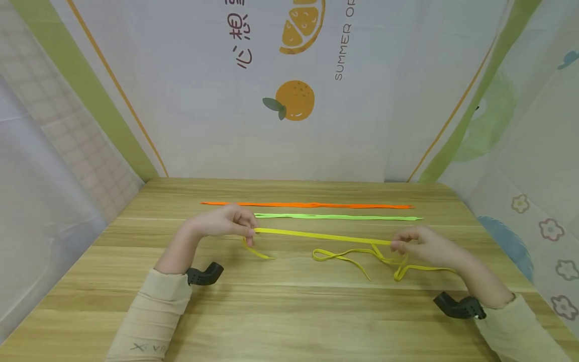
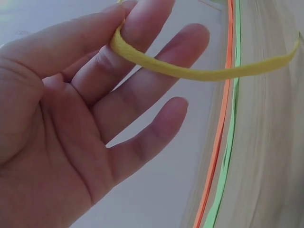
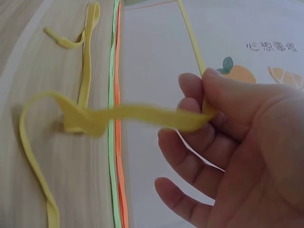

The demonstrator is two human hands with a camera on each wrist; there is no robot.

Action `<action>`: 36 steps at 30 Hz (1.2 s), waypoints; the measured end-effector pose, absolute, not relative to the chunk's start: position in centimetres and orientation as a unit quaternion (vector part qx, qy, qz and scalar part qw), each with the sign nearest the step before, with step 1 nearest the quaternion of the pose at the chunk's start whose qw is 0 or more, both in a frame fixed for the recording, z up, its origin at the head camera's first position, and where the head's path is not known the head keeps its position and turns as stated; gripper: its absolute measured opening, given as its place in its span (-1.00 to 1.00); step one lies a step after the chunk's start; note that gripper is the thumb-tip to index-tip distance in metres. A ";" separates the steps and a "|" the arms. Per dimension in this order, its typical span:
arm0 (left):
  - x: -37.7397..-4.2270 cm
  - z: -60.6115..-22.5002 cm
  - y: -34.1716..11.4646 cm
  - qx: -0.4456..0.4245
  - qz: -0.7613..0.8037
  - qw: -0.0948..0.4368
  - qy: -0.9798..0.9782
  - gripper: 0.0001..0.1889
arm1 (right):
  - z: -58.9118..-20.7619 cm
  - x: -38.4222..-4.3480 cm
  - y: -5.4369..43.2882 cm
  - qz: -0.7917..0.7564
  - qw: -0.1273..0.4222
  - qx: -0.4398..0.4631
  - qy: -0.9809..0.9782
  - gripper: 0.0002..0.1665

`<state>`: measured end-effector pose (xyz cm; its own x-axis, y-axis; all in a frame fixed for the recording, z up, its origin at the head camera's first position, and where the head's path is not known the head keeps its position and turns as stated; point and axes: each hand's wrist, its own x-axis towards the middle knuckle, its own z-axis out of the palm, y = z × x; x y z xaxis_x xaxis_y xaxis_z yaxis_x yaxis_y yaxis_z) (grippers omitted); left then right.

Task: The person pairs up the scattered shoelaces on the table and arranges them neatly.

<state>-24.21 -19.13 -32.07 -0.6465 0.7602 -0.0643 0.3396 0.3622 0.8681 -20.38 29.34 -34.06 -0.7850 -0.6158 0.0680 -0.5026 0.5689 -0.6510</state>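
Note:
A flat yellow shoelace (image 1: 321, 236) is stretched between both hands above the wooden table. The left hand (image 1: 226, 221) pinches it between thumb and index finger, and a short tail (image 2: 190, 72) hangs off past the other fingers. On the other side, the right hand (image 1: 427, 246) pinches the lace with thumb and fingertips. From that grip a longer part (image 3: 147, 114) drops to the table, where it lies in loose loops and bends. Beyond the taut stretch, a green lace (image 1: 339, 217) lies nearly straight, its left end hidden behind the left hand.
An orange lace (image 1: 289, 204) lies straight along the back of the table (image 1: 289, 311), parallel to the green one. Behind the table hangs a white cloth (image 1: 203, 125) printed with oranges and lettering. Patterned cloth also hangs at both sides. Black camera mounts sit at both wrists.

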 end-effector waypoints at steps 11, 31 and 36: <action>-25.2 -32.9 -20.9 0.326 0.449 0.244 0.795 -0.88 | -34.8 -21.4 30.7 -0.350 0.073 -0.298 0.885 -0.77; -26.3 -34.6 -25.3 0.254 0.465 0.235 0.815 -0.71 | -36.6 -22.9 33.3 -0.381 0.065 -0.246 0.889 -0.71; -26.6 -35.3 -26.6 0.258 0.465 0.236 0.813 -0.73 | -37.0 -23.4 34.4 -0.402 0.091 -0.186 0.892 -0.62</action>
<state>-26.61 -26.56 -35.32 -0.7558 0.6386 -0.1445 0.1992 0.4345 0.8784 -23.36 34.40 -36.98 -0.9144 -0.4045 -0.0139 -0.2577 0.6084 -0.7506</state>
